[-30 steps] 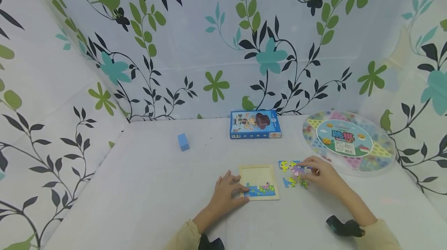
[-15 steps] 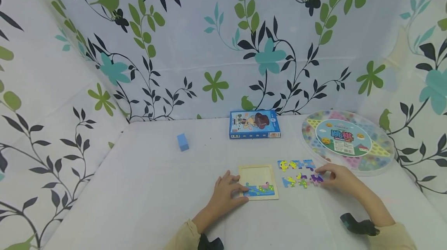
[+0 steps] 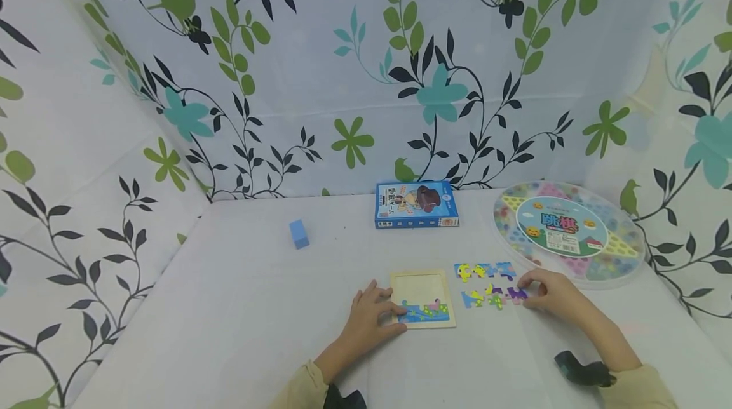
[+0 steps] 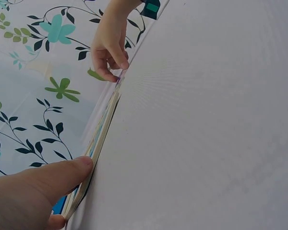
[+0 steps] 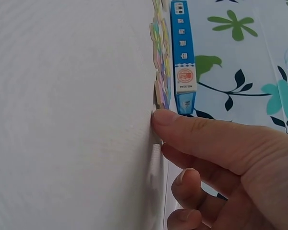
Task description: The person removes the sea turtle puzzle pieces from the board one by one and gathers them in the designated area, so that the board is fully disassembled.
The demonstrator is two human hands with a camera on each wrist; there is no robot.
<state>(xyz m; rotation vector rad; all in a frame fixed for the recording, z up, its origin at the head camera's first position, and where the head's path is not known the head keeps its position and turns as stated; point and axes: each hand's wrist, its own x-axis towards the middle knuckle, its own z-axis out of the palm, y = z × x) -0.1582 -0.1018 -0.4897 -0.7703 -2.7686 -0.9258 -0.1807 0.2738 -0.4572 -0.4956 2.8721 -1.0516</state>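
A square wooden puzzle frame (image 3: 422, 274) lies on the table, its lower part filled with colourful pieces (image 3: 426, 314). My left hand (image 3: 368, 317) holds the frame's lower left corner; the left wrist view shows the thumb (image 4: 69, 175) against its edge. Loose puzzle pieces lie in two rows to the right of the frame, the upper row (image 3: 485, 270) separate from the lower row (image 3: 480, 298). At the lower row's right end, my right hand (image 3: 551, 295) pinches a purple puzzle piece (image 3: 516, 294) between thumb and index finger. The right wrist view largely hides that piece behind the thumb.
A blue game box (image 3: 417, 204) lies at the table's back edge. On the right is a round, transparent Chinese checkers set (image 3: 566, 231), just behind my right hand. A small blue block (image 3: 298, 234) stands at the back left. Patterned cloth hangs behind the table.
My right hand moved right, off the middle of the loose pieces, to the purple piece at the end, which has then shifted slightly left. My left hand stays on the frame.
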